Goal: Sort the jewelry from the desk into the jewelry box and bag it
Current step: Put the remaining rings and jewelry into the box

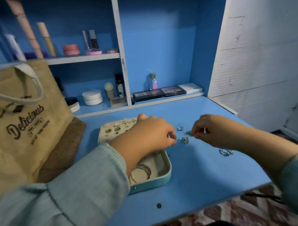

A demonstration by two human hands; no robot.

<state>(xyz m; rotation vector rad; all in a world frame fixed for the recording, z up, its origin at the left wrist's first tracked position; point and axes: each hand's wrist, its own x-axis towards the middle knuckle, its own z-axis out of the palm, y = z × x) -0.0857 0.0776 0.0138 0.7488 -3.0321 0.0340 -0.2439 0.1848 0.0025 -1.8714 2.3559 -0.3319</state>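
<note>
1. Box [165, 175]: teal, open, on the blue bench [198, 187], near its front edge. Lower tray holds silver bangles [142, 171]; the raised cream panel [103, 131] behind carries earrings [111, 130], two green, two silver, plus star shapes. The middle of the box is hidden by the left forearm.
2. Left hand [150, 134]: reaches across the box, fingers curled, tips pinched at a small silver cluster [184, 140] on the bench; whether it grips the piece cannot be told.
3. Right hand [211, 129]: fingers curled, pinching a small silver piece [189, 132]; blurred.
4. Loose jewelry on bench, right of box: a ring [179, 128] beyond the cluster; a blue-silver piece [226, 152] beside the right forearm, partly covered.
5. Bag [22, 124]: tan paper, printed "Delicious", white handles, standing left of box; cut off at the frame edge.
6. Shelves [85, 58]: blue-backed, white-edged, with jars, tubes, palettes, a bottle [153, 81].
7. Wall [261, 58]: white, at right.
</note>
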